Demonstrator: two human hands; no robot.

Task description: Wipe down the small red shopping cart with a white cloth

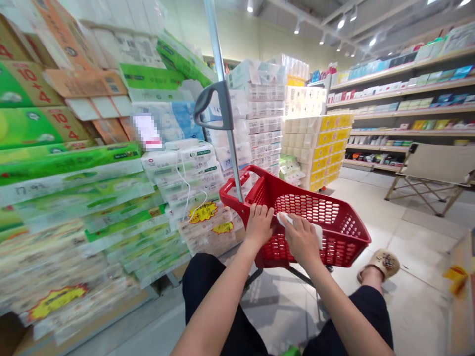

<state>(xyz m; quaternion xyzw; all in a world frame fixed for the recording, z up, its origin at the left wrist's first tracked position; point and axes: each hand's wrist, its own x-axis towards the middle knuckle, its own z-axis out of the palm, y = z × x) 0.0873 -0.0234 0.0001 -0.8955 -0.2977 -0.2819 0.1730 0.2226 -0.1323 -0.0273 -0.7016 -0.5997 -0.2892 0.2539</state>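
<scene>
A red plastic shopping basket [319,207] with a perforated wall sits on a wheeled frame between my knees. My left hand [260,225] is closed over its near rim, close to the handle end. To the right, my right hand [301,236] presses a white cloth [317,236] against the near side of the basket, fingers bent over it; the cloth is partly hidden under the palm. From the basket's left end rises a metal pole [233,158] with a grey loop handle [213,108].
Stacked tissue packs [122,212] rise close on the left. A phone-like lit screen [148,131] and a white cable [187,183] lie against them. Further back are yellow-sided packs [330,148], a folding chair [438,165] and stocked shelves [404,101]. My shoe [380,267] rests right of the basket.
</scene>
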